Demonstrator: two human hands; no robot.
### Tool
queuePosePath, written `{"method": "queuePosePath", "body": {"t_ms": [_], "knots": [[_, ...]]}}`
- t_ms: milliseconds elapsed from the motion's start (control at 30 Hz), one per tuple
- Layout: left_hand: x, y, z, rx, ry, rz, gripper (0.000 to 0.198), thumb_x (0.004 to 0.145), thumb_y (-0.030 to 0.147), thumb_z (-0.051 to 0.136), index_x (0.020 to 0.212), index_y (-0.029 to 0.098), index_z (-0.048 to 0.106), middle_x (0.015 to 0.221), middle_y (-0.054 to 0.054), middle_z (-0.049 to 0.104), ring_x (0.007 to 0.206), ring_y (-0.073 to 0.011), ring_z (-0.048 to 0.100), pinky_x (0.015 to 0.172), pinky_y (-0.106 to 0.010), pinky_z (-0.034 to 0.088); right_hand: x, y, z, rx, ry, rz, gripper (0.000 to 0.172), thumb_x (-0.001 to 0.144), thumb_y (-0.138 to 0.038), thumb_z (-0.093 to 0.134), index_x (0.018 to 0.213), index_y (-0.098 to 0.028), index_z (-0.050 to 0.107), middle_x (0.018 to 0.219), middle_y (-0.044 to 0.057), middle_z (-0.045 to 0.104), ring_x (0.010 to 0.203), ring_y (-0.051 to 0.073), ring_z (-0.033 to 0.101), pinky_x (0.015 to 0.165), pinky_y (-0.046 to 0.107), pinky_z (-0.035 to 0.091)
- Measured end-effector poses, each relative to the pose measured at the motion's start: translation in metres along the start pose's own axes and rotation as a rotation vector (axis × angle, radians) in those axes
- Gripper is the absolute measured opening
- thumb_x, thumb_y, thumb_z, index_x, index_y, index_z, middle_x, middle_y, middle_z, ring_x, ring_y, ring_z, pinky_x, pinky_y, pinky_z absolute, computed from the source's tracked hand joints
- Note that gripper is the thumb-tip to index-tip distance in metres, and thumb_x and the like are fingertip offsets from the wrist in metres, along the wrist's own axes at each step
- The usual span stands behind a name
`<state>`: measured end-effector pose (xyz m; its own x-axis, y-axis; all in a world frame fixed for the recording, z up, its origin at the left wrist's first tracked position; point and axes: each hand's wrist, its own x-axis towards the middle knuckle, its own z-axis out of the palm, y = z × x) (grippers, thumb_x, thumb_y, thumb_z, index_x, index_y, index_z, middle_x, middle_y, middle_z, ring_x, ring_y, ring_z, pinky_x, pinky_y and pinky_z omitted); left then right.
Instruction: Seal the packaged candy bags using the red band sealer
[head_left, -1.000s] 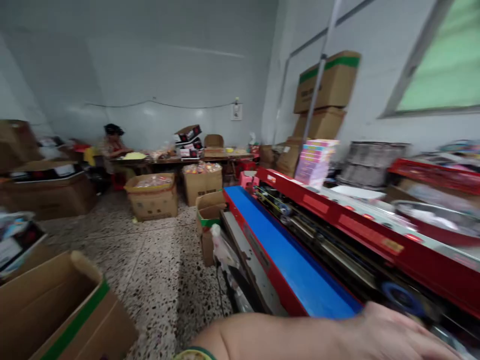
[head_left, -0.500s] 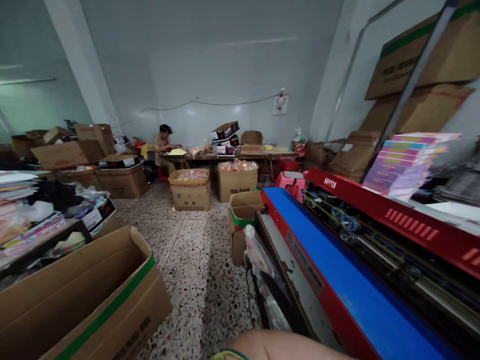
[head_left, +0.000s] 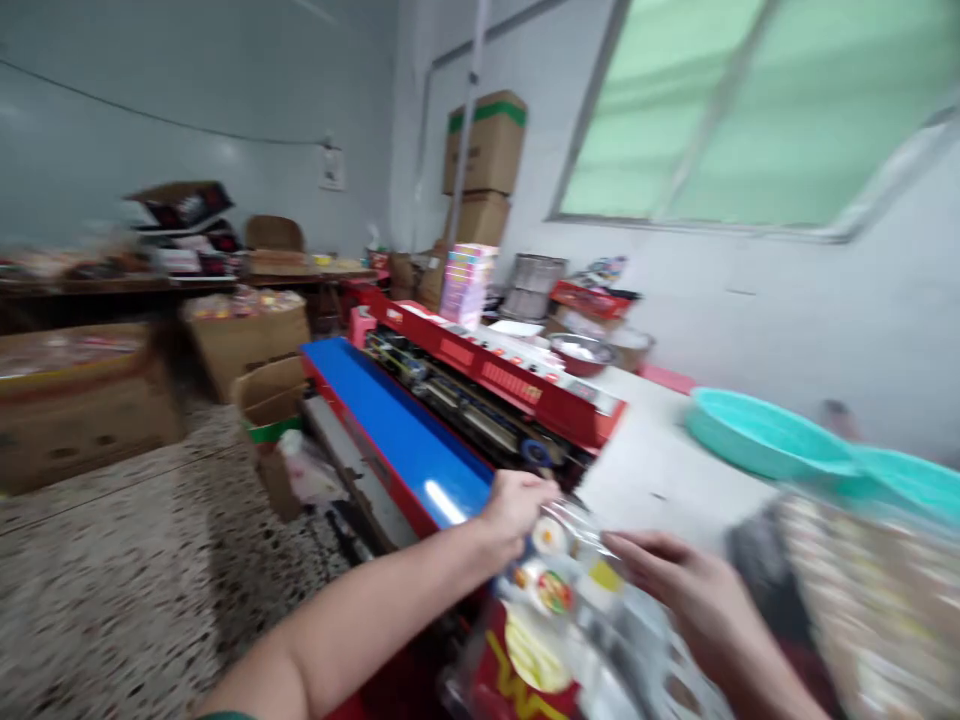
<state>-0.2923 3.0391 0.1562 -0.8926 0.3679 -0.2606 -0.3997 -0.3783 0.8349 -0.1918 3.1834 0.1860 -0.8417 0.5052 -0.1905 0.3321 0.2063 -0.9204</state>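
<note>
A clear plastic package with printed food pictures and a red part [head_left: 540, 620] hangs between my two hands at the bottom centre. My left hand [head_left: 514, 510] is closed on its upper left edge, beside the end of the red machine [head_left: 570, 420] with its blue belt [head_left: 405, 430]. On the package's upper right edge my right hand [head_left: 675, 570] pinches the clear film, with motion blur over the fingers. The package's lower end runs out of view.
Turquoise basins [head_left: 765, 435] stand on the white table [head_left: 637, 480]. A blurred pile of packed goods [head_left: 862, 600] lies at the right. Cardboard boxes [head_left: 82, 430] stand on the floor at the left, and a metal bowl [head_left: 581, 350] sits behind the machine.
The view has swung to the right, bringing the window, basins and white table in. Both hands have come into view, holding the plastic package; earlier only part of an arm showed.
</note>
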Motion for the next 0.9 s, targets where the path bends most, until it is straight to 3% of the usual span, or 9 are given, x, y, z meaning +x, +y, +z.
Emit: {"method": "queuePosePath", "body": {"t_ms": [133, 300, 467, 733, 833, 900], "knots": [[0.007, -0.011, -0.001, 0.027, -0.111, -0.093, 0.025, 0.058, 0.028, 0.077, 0.054, 0.01, 0.06, 0.048, -0.002, 0.056, 0.045, -0.0111, 0.051, 0.049, -0.023, 0.039, -0.002, 0.004, 0.006, 0.182, 0.045, 0.033, 0.034, 0.045, -0.035, 0.082, 0.068, -0.017, 0.065, 0.064, 0.005, 0.066, 0.062, 0.02, 0.063, 0.061, 0.032, 0.052], [0.015, -0.009, -0.01, 0.117, -0.18, -0.241, 0.027, 0.068, 0.033, 0.072, 0.076, 0.009, 0.062, 0.062, -0.007, 0.065, 0.05, -0.0136, 0.058, 0.046, -0.023, 0.043, 0.009, 0.011, 0.001, 0.3, 0.077, 0.096, 0.039, 0.047, -0.023, 0.081, 0.078, -0.015, 0.058, 0.065, 0.003, 0.066, 0.06, 0.015, 0.062, 0.055, 0.025, 0.049], [0.024, -0.002, -0.016, 0.186, -0.222, -0.284, 0.042, 0.055, 0.024, 0.08, 0.09, 0.01, 0.06, 0.073, -0.009, 0.069, 0.056, -0.0172, 0.063, 0.051, -0.028, 0.051, 0.031, 0.008, -0.002, 0.34, 0.099, 0.104, 0.031, 0.051, -0.017, 0.078, 0.074, -0.015, 0.056, 0.059, 0.001, 0.064, 0.053, 0.013, 0.06, 0.051, 0.024, 0.049], [0.048, 0.004, -0.027, 0.182, -0.132, -0.202, 0.034, 0.053, 0.019, 0.079, 0.081, 0.007, 0.064, 0.065, -0.009, 0.068, 0.049, -0.0155, 0.059, 0.044, -0.024, 0.046, 0.071, 0.007, 0.027, 0.371, 0.093, 0.095, 0.021, 0.058, -0.01, 0.071, 0.064, -0.016, 0.052, 0.052, -0.001, 0.058, 0.047, 0.013, 0.057, 0.048, 0.025, 0.051], [0.054, 0.012, -0.036, 0.192, -0.055, -0.141, 0.029, 0.051, 0.015, 0.077, 0.076, 0.006, 0.065, 0.063, -0.009, 0.067, 0.048, -0.0162, 0.059, 0.043, -0.025, 0.046, 0.074, 0.005, 0.038, 0.341, 0.113, 0.049, 0.021, 0.067, -0.019, 0.071, 0.069, -0.017, 0.049, 0.053, -0.002, 0.057, 0.047, 0.011, 0.056, 0.046, 0.023, 0.048], [0.055, 0.021, -0.043, 0.212, 0.022, -0.094, 0.027, 0.049, 0.014, 0.076, 0.072, 0.007, 0.064, 0.061, -0.008, 0.067, 0.049, -0.0175, 0.06, 0.045, -0.027, 0.047, 0.07, -0.002, 0.031, 0.3, 0.128, 0.001, 0.024, 0.068, -0.027, 0.074, 0.072, -0.017, 0.052, 0.057, 0.0, 0.06, 0.051, 0.012, 0.058, 0.045, 0.022, 0.046]]}}
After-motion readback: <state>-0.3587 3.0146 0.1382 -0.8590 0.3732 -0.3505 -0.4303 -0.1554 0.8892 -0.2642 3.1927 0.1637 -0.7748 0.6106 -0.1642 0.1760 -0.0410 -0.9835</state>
